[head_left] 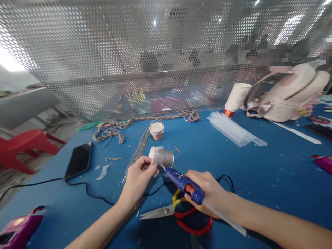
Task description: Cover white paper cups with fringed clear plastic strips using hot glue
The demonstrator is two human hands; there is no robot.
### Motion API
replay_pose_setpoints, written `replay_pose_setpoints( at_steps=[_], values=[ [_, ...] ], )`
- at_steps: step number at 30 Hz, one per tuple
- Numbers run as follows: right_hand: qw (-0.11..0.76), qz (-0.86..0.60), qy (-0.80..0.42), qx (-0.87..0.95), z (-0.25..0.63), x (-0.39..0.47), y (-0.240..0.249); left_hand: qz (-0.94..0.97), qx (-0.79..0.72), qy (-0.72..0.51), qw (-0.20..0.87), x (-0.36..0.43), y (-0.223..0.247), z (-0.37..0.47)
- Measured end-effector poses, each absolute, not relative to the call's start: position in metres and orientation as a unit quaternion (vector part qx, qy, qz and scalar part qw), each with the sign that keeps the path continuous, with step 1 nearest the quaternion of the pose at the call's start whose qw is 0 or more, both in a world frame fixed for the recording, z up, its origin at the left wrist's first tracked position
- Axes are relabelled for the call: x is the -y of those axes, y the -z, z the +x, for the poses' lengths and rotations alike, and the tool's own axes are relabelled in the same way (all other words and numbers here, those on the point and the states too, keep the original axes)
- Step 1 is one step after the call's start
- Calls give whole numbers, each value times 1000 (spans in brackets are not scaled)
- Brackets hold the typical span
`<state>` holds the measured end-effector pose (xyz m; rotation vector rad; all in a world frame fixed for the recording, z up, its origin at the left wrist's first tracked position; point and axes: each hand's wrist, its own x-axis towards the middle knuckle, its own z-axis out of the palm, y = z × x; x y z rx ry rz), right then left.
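My left hand [141, 176] grips a paper cup [166, 157] lying on its side, partly wound with grey cord, with white material around its rim end. In my right hand [204, 186] is a blue glue gun [183, 181], a clear glue stick projecting from its back. The gun's nozzle points at the lower side of the cup, close to my left fingertips; whether it touches I cannot tell. Beneath the gun and my right hand lie scissors [159, 212] with red and yellow handles, partly covered. Behind the cup stands a small basket [157, 130] with a thin handle.
Thin wires [137, 152] lie left of the cup, near a phone [79, 159]. Grey cord [111, 129] runs along the perforated metal screen [116, 55]. White strips [230, 129], stacked paper cups [237, 98] and a pale backpack [287, 95] occupy the right. A black cable [95, 196] crosses the table.
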<state>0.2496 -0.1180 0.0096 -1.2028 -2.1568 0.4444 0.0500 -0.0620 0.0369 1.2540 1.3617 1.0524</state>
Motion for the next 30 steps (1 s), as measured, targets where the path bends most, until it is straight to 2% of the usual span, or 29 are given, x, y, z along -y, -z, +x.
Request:
replay_pose_setpoints(
  at_steps=[30],
  values=[
    [304,-457,-171,818,252,118,-9,519,-538,-450,489,67,-37,49]
  ],
)
